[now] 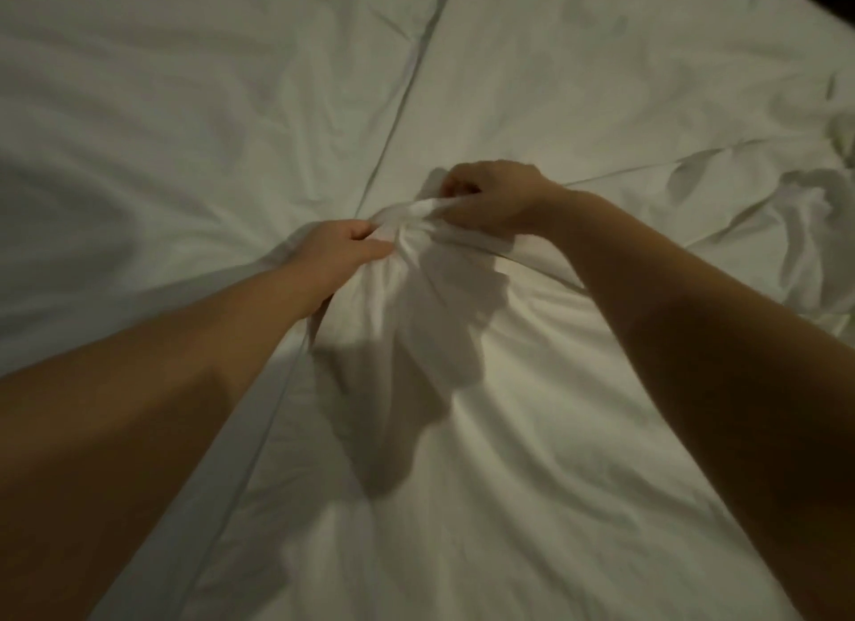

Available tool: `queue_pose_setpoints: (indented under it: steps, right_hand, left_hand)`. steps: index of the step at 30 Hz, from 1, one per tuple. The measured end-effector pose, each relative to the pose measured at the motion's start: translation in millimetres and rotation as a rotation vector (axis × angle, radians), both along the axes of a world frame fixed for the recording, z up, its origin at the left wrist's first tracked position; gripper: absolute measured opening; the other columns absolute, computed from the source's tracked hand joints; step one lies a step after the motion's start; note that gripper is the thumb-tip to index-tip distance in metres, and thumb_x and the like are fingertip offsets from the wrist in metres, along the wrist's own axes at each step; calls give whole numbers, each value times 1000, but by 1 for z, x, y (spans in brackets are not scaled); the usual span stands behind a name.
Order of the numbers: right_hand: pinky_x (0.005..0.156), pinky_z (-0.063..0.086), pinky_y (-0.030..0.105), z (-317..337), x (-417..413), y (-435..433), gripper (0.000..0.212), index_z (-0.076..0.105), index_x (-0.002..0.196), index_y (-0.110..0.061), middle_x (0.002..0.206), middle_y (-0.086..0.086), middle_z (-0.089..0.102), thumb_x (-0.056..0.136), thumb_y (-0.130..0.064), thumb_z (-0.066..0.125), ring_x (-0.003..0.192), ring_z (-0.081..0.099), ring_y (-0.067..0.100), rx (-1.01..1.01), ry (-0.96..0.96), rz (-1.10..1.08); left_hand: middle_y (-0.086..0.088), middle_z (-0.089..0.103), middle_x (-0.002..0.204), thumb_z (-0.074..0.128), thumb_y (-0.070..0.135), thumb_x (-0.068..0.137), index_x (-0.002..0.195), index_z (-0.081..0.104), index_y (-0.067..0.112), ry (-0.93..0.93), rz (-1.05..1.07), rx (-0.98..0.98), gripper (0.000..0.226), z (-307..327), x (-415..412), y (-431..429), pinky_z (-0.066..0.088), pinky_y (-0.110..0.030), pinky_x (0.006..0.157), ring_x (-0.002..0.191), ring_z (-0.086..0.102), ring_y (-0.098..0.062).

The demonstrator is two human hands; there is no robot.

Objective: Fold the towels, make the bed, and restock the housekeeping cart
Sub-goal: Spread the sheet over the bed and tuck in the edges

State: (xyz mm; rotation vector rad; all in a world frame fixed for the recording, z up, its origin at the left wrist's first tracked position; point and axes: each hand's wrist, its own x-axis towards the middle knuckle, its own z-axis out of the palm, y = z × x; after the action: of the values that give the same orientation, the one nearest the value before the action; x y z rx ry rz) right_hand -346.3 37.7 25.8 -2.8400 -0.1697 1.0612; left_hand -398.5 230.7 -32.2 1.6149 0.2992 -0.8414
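Head view: our left hand (333, 255) and right hand (490, 199) both pinch one bunched fold of the white sheet (486, 435). Each grip is closed round that cloth, with creases fanning outward from it

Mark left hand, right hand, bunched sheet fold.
left hand (334, 258): head view, back of the hand.
right hand (494, 198): head view, back of the hand.
bunched sheet fold (409, 213): head view, gathered cloth between the hands.

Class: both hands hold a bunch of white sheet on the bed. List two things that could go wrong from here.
1. The left hand and right hand pinch only a small bunch of the sheet; a hard pull may slip it from either grip.
2. Pulling may deepen the creases radiating from the bunch.
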Motion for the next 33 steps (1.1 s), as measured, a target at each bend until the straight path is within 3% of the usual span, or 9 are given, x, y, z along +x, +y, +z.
queue_pose_setpoints:
  steps: [3,6,12,15,18,21,27,30,33]
  right_hand:
    - [82,35,27,7,2,-23,29,60,118,-19,114,6,60,93,-31,51,106,52,23,-17,76,-47]
    - [82,33,27,11,3,-37,29,60,120,-14,120,12,59,94,-17,47,111,51,28,-151,110,-44]
    - [78,33,27,17,-1,-43,28,63,117,-17,111,7,58,92,-20,51,95,48,21,-228,189,16]
    - [74,33,27,13,-10,-40,26,65,109,-13,100,7,58,92,-27,52,89,48,21,-271,212,65]
    - [76,39,30,4,-17,-40,29,63,113,-10,107,13,62,92,-26,52,96,55,27,-285,66,68]
    - [91,42,35,-11,-30,-38,36,57,127,-22,118,13,61,93,-26,49,111,56,33,-208,-213,-59]
    - [81,40,41,-31,-60,-25,33,45,125,-7,116,19,51,95,-21,42,101,55,40,-130,-417,-281]
    - [91,37,40,-35,-76,-12,46,40,138,-14,123,17,49,94,-26,45,110,51,39,-37,-463,-400]
    - [109,22,39,-44,-102,5,62,19,151,-16,147,12,32,95,-34,39,134,32,31,-48,-427,-414]
  left_hand:
    - [11,67,63,57,21,93,84,65,21,-44,26,-23,12,-4,-2,0,47,-10,52,52,61,5]
    - [7,63,73,56,20,94,95,64,17,-68,33,1,9,-6,-2,-3,45,-7,50,48,58,8]
    - [6,62,73,56,18,94,98,65,15,-124,37,33,10,-13,-2,-4,44,-7,51,47,56,8]
    - [6,62,73,57,20,93,89,65,18,-149,24,53,10,-14,-2,-4,46,-14,62,60,58,-1]
    - [4,63,77,57,20,93,88,66,18,-122,24,47,10,-16,-1,-4,46,-27,76,73,58,-13]
    - [3,64,77,58,18,92,84,67,19,-95,51,31,12,-18,-1,-4,47,-28,78,72,59,-13]
    - [1,66,80,61,21,91,99,68,13,-68,71,25,14,-18,1,-5,49,-25,71,73,62,-15]
    - [2,66,81,60,25,91,102,68,13,-95,48,77,18,-16,2,-6,46,-20,61,72,61,-13]
    - [1,65,86,60,30,91,106,67,16,-161,29,142,22,-8,-1,-8,42,-15,54,72,59,-11]
